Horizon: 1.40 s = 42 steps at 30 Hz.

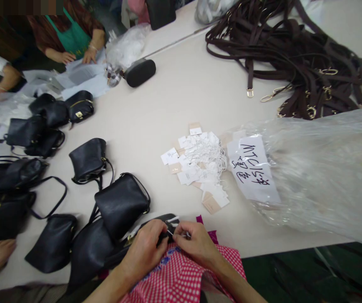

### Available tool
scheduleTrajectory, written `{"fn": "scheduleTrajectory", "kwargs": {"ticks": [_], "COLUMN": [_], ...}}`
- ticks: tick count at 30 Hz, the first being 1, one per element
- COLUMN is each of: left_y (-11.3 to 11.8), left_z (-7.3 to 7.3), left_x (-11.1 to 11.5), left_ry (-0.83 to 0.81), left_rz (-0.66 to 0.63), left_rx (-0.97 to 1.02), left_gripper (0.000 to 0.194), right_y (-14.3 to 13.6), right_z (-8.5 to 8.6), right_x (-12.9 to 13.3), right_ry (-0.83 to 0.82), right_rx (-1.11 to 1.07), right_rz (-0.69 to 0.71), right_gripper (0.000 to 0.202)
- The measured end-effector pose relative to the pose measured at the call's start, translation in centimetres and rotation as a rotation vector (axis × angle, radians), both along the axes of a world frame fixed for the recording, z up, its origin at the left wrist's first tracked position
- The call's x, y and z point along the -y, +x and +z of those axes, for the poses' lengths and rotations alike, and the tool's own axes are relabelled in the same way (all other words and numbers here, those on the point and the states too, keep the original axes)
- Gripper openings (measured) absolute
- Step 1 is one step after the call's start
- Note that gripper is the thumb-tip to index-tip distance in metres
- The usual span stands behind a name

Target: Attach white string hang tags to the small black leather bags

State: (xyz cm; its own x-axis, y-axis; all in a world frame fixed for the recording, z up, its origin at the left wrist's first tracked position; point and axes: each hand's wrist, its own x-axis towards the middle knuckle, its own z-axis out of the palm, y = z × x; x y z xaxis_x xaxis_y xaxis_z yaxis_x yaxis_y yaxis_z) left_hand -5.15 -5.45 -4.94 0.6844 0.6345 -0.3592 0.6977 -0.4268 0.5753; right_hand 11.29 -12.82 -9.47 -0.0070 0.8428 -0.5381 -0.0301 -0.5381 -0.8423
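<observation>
A: Any legible text?
B: One marker-written paper sheet (pixel 254 169), at the edge of the clear plastic bag (pixel 320 172). Turned sideways. Line one looks like "MTU15" plus a Chinese character; J or T unclear. Line two: Chinese characters, last looks like "色".
A: Tags (pixel 215 197)?
B: Print too small.
A: Green apron (pixel 70 35)?
B: Yellowish lettering, blurred, unreadable.

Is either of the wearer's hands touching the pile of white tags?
No, the left hand and right hand are close together at the near edge, with bare tabletop between them and the tag pile.
</observation>
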Motion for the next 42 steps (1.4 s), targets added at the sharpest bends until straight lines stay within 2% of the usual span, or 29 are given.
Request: {"fn": "scheduleTrajectory", "kwargs": {"ticks": [3,6,9,11,13,15,17,21,26,29,35,39,42], "left_y": [0.2,0.5,0.8,0.9,0.8,0.6,0.7,1.0,1.1,1.1,1.4,1.5,1.8], "left_z": [0.0,0.7,2.1,2.8,3.0,2.7,2.1,1.3,0.4,0.2,0.9,1.0,0.9], "left_x": [0.1,-0.2,-1.3,-2.5,-3.6,-4.5,-5.2,-5.9,-6.4,-6.5,-6.5,-6.7,-7.1], "left_ry": [-0.023,-0.080,-0.288,-0.473,-0.599,-0.655,-0.656,-0.559,-0.593,-0.594,-0.599,-0.626,-0.654], "left_rz": [0.009,0.036,0.094,0.132,0.176,0.193,0.149,-0.038,-0.157,-0.178,-0.156,-0.103,-0.111], "left_rx": [0.001,-0.009,-0.006,0.017,0.025,0.005,-0.007,0.005,0.024,0.019,-0.027,-0.102,-0.182], "left_gripper": [0.011,0.008,0.008,0.017,0.027,0.026,0.024,0.023,0.018,0.018,0.016,0.014,0.016], "right_y": [-0.2,-0.4,-0.6,-0.6,-0.6,-0.5,-0.6,-0.6,-0.6,-0.5,-0.4,-0.3,-0.3], "right_z": [-0.1,-0.2,-0.2,-0.1,-0.1,-0.1,-0.2,-0.3,-0.4,-0.4,-0.4,-0.2,-0.2], "right_x": [-0.2,-0.3,-0.4,-0.4,-0.4,-0.4,-0.4,-0.5,-0.5,-0.4,-0.5,-0.6,-0.7], "right_ry": [0.003,0.011,0.013,0.015,0.018,0.022,0.028,0.029,0.044,0.056,0.120,0.173,0.192], "right_rx": [0.010,0.006,0.006,0.003,-0.001,-0.002,-0.003,0.010,0.014,0.027,0.083,0.120,0.135], "right_rz": [0.004,0.006,0.012,0.020,0.030,0.039,0.047,0.062,0.085,0.093,0.140,0.174,0.193], "right_gripper": [0.013,0.014,0.014,0.014,0.015,0.016,0.016,0.016,0.015,0.015,0.014,0.013,0.013]}}
